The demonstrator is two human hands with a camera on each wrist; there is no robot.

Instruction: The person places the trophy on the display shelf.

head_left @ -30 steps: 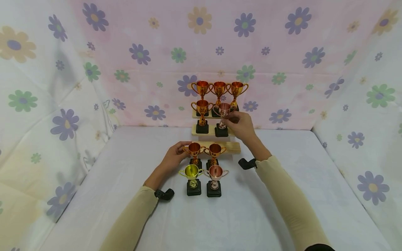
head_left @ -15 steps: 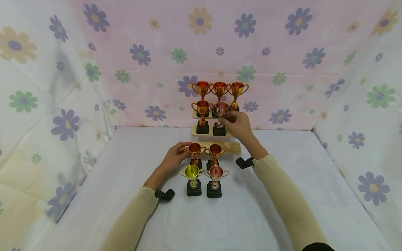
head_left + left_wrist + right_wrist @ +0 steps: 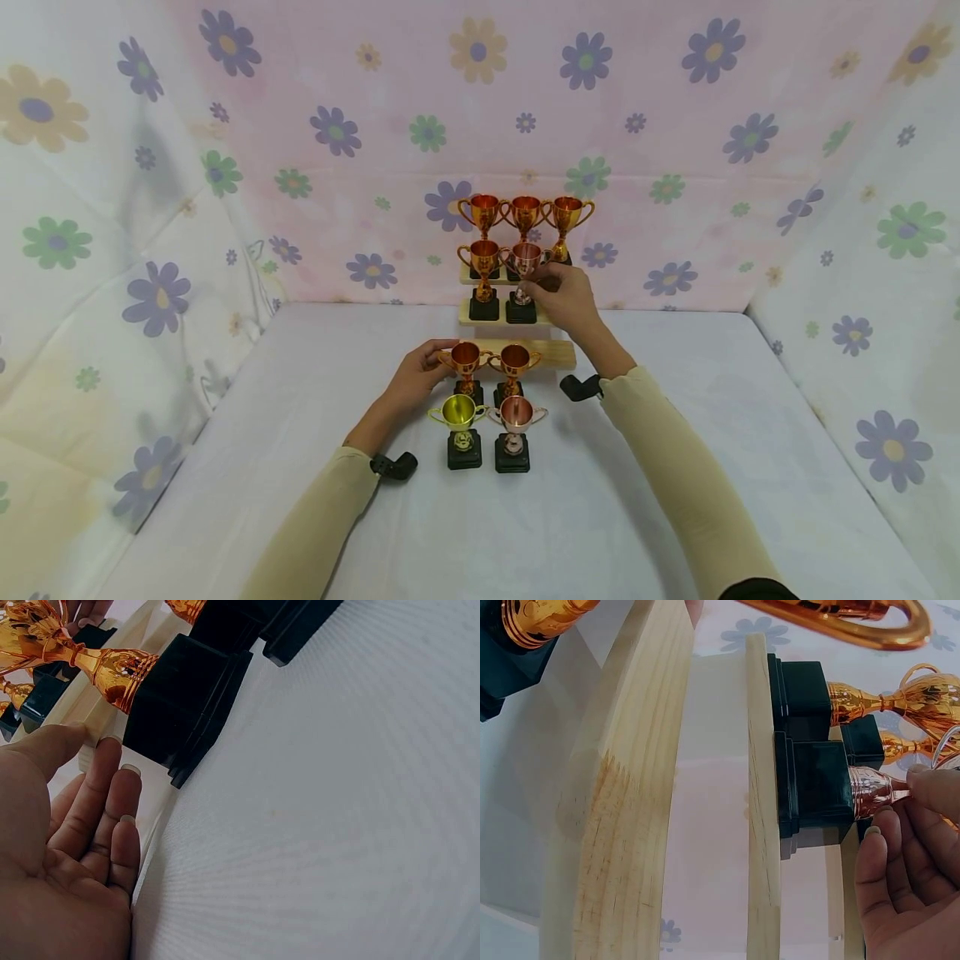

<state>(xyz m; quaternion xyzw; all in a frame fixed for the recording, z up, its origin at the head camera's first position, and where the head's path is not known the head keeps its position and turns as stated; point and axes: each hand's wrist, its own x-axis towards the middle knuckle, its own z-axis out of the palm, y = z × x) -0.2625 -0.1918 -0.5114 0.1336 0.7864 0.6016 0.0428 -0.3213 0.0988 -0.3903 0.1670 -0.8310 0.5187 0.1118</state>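
Observation:
My right hand (image 3: 572, 302) pinches a rose-gold trophy cup (image 3: 523, 258) by its stem between thumb and fingers. In the right wrist view the cup's black base (image 3: 821, 782) sits on the middle step, beside a gold trophy (image 3: 483, 258). At the left end of the lowest step of a wooden tiered stand (image 3: 558, 354), my left hand (image 3: 411, 377) grips the wood between thumb and index finger, its other fingers loosely bent. Two copper-gold trophies (image 3: 514, 360) stand before that step, partly hiding it.
Three gold trophies (image 3: 567, 213) line the top step, their bases partly hidden. Nearer on the white table (image 3: 660, 500) stand a yellow-gold trophy (image 3: 459, 412) and another rose-gold trophy (image 3: 516, 414). A flowered cloth (image 3: 480, 125) encloses the back and sides.
The rose-gold trophy in my right hand has shifted slightly left along the middle step, closer to the gold one. My left hand has stayed in place.

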